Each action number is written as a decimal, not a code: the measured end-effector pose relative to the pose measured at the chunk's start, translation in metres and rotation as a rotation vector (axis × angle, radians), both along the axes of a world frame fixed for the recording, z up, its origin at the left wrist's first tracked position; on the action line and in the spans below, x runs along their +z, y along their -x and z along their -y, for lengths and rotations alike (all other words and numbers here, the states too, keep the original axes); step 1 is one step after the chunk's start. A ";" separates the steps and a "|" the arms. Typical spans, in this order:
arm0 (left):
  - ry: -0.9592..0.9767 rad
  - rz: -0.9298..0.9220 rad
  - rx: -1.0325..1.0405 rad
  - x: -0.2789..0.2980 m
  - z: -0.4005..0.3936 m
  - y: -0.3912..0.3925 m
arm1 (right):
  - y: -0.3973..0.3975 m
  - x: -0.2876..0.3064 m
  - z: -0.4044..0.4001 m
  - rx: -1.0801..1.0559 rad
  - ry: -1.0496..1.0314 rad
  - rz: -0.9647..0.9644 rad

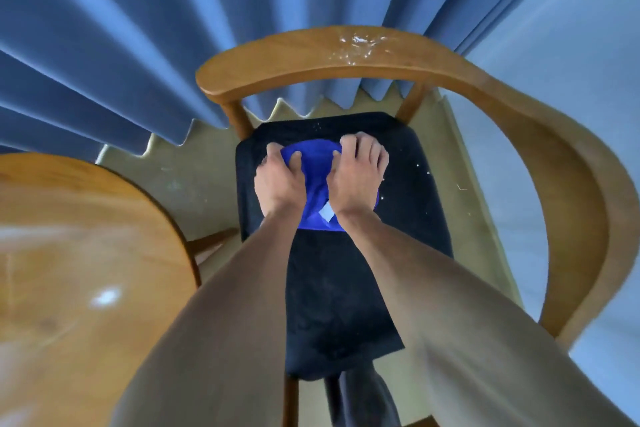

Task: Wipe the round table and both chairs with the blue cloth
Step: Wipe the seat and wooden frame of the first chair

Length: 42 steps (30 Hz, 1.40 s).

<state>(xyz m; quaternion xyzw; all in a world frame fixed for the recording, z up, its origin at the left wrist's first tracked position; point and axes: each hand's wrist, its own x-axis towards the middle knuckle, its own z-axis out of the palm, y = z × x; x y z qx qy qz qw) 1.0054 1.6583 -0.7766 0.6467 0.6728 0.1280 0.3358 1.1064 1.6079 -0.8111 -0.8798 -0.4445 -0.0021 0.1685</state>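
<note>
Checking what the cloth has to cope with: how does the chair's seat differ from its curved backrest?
The seat is black, flat and matte, scattered with small pale specks; the backrest is glossy brown wood, curved, with a bright wet-looking patch near its right side. The blue cloth lies on the seat under the left hand and right hand; nothing touches the backrest. Both belong to one chair.

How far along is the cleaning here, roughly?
In hand: both hands, left and right, press the blue cloth on the chair's dark seat. Specks remain beside it. The round table shines, maybe wiped. The wet chair back and an unseen second chair look left.
</note>
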 end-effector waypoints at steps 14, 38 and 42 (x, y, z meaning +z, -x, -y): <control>0.346 -0.277 0.270 -0.070 -0.018 0.051 | 0.027 -0.056 -0.001 0.155 0.339 -0.198; 0.332 -0.350 0.333 -0.087 -0.012 0.038 | 0.021 -0.068 -0.075 0.328 0.135 -0.122; 0.314 -0.358 0.317 -0.085 -0.010 0.040 | 0.009 -0.075 -0.086 0.280 0.047 -0.124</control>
